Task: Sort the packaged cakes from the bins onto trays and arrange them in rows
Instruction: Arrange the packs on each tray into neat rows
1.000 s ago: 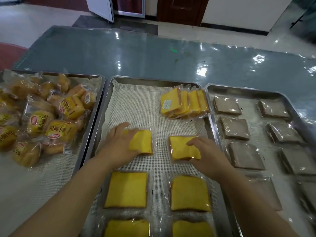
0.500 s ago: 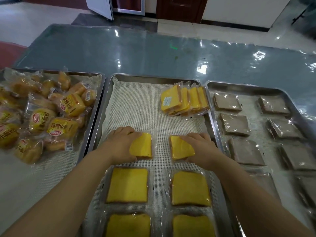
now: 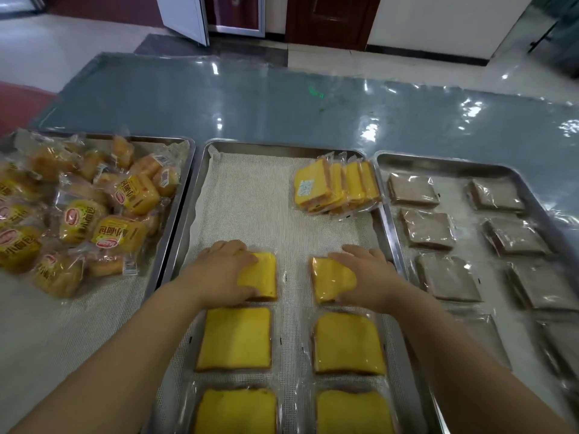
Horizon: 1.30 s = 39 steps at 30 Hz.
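The middle tray point(image 3: 282, 147) has a white mesh liner, and several flat yellow packaged cakes lie on it in two columns. My left hand point(image 3: 216, 270) grips the left-column cake point(image 3: 263, 274), fingers over its far edge and thumb at its near edge. My right hand point(image 3: 369, 277) holds the right-column cake point(image 3: 329, 278) the same way. Both cakes lie flat on the liner just behind the row of two cakes point(image 3: 235, 338) nearer me. A leaning stack of yellow cakes point(image 3: 336, 189) stands at the tray's far right corner.
The left tray point(image 3: 185, 195) holds a loose pile of wrapped yellow buns point(image 3: 94, 220). In the right tray point(image 3: 438, 161), brown packaged cakes point(image 3: 427, 228) lie in two columns. Beyond the trays the table point(image 3: 282, 101) is covered in shiny plastic film.
Both hands drew their cakes toward me and set them down flat, close behind the nearer row. The right cake turned to line up with its column.
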### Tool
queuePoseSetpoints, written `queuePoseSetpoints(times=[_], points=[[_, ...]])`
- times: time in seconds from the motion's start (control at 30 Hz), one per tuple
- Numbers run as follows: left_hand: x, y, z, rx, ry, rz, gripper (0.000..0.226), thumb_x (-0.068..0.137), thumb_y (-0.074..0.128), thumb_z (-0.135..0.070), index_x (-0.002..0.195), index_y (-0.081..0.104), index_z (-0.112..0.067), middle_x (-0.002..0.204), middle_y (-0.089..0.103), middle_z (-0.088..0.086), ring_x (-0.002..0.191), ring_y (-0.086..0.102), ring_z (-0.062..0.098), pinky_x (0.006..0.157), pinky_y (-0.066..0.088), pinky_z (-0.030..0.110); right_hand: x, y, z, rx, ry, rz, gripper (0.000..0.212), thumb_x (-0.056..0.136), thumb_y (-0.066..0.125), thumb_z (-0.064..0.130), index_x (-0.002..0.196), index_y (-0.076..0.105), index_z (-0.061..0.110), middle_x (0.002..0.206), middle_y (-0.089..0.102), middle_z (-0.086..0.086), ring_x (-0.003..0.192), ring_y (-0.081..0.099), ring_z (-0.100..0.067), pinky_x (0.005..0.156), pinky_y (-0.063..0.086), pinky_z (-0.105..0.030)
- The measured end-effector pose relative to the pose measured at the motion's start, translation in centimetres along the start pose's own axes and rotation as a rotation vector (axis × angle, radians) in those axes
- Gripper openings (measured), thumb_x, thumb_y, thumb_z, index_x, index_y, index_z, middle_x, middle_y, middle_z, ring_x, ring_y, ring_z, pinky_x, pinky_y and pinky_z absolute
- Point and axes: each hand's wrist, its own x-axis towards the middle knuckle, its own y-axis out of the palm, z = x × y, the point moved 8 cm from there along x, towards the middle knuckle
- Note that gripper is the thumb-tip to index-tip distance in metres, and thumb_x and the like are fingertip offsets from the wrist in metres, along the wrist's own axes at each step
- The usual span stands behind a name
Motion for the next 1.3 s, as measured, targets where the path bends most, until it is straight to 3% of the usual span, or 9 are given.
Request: queuePoseSetpoints(times=[0.17,0.3,0.43,0.5,0.67,0.83,1.03,1.17,1.3], points=[[2.9,-2.6,-0.5,-0.033,0.004,-0.121,0.056,0.085,0.056,-0.054,0.135,0.045,-0.032,0.139,0.039,-0.008,0.125,0.039,0.017,0.102,0.037,0.037,1.6,-1.8,-0.6,0.137,0.011,0.068,0.087,0.070,0.080,0.036,0.143,0.035,0.034,0.148,0.032,0.006,0.137,0.025,-0.020,0.110,0.031,-0.042],[6.3,-4.4,-1.4,-0.134,0.040,-0.143,0.048,0.087,0.056,-0.052,0.130,0.051,-0.031,0.133,0.046,-0.009,0.119,0.047,0.013,0.097,0.043,0.035,3.2,-3.3,-1.1,0.269,-0.002,0.135,0.075,0.075,0.079,0.029,0.140,0.040,0.031,0.141,0.045,0.006,0.124,0.045,-0.015,0.098,0.041,-0.030],[10.0,-5.8,-2.2,-0.199,0.044,-0.155,0.041,0.090,0.054,-0.047,0.127,0.052,-0.030,0.128,0.051,-0.008,0.110,0.052,0.011,0.091,0.045,0.030,5.4,-6.3,-1.3,0.203,-0.011,-0.077,0.054,0.085,0.068,0.036,0.134,0.047,0.025,0.130,0.054,0.004,0.106,0.051,-0.008,0.089,0.044,-0.025],[11.8,-6.3,-2.7,-0.253,0.040,-0.173,0.041,0.091,0.053,-0.045,0.129,0.051,-0.028,0.127,0.052,-0.005,0.108,0.053,0.012,0.089,0.046,0.029,6.4,-8.1,-1.7,0.234,0.017,-0.218,0.041,0.088,0.064,0.035,0.126,0.054,0.024,0.120,0.060,0.004,0.102,0.056,-0.010,0.089,0.049,-0.030],[15.9,-5.9,-4.2,-0.319,0.045,-0.165,0.073,0.082,0.064,-0.052,0.143,0.030,-0.030,0.143,0.034,-0.003,0.123,0.045,0.017,0.097,0.042,0.032,8.6,-11.0,-3.0,0.247,0.123,-0.435,0.027,0.091,0.059,0.039,0.114,0.056,0.025,0.097,0.063,0.007,0.088,0.060,-0.013,0.079,0.052,-0.035],[18.5,-5.0,-5.1,-0.252,0.051,-0.156,0.094,0.070,0.075,-0.052,0.144,0.021,-0.032,0.144,0.024,0.000,0.123,0.042,0.022,0.098,0.045,0.037,10.4,-10.8,-3.5,0.216,0.176,-0.418,0.043,0.091,0.055,0.045,0.126,0.052,0.021,0.113,0.058,0.003,0.097,0.057,-0.015,0.085,0.050,-0.035],[18.3,-4.8,-3.7,-0.335,0.050,-0.215,0.073,0.081,0.069,-0.041,0.143,0.030,-0.034,0.142,0.030,-0.004,0.119,0.045,0.017,0.094,0.043,0.029,10.2,-10.0,-3.2,0.225,0.140,-0.422,0.035,0.095,0.050,0.041,0.123,0.059,0.023,0.116,0.052,0.003,0.101,0.054,-0.014,0.089,0.049,-0.035],[16.7,-5.3,-3.3,-0.367,0.090,-0.300,0.054,0.092,0.055,-0.035,0.142,0.037,-0.029,0.142,0.042,-0.004,0.123,0.045,0.015,0.099,0.038,0.028,9.3,-10.0,-2.7,0.258,0.146,-0.543,0.028,0.095,0.052,0.032,0.117,0.064,0.022,0.102,0.055,0.004,0.092,0.054,-0.014,0.083,0.049,-0.032],[13.6,-7.1,-1.4,-0.528,0.051,-0.467,0.040,0.096,0.048,-0.033,0.135,0.042,-0.025,0.119,0.057,-0.009,0.101,0.056,0.011,0.085,0.048,0.028,8.5,-9.5,-2.1,0.339,0.132,-0.609,0.025,0.095,0.051,0.030,0.114,0.066,0.023,0.099,0.060,0.005,0.088,0.054,-0.013,0.076,0.047,-0.032]])
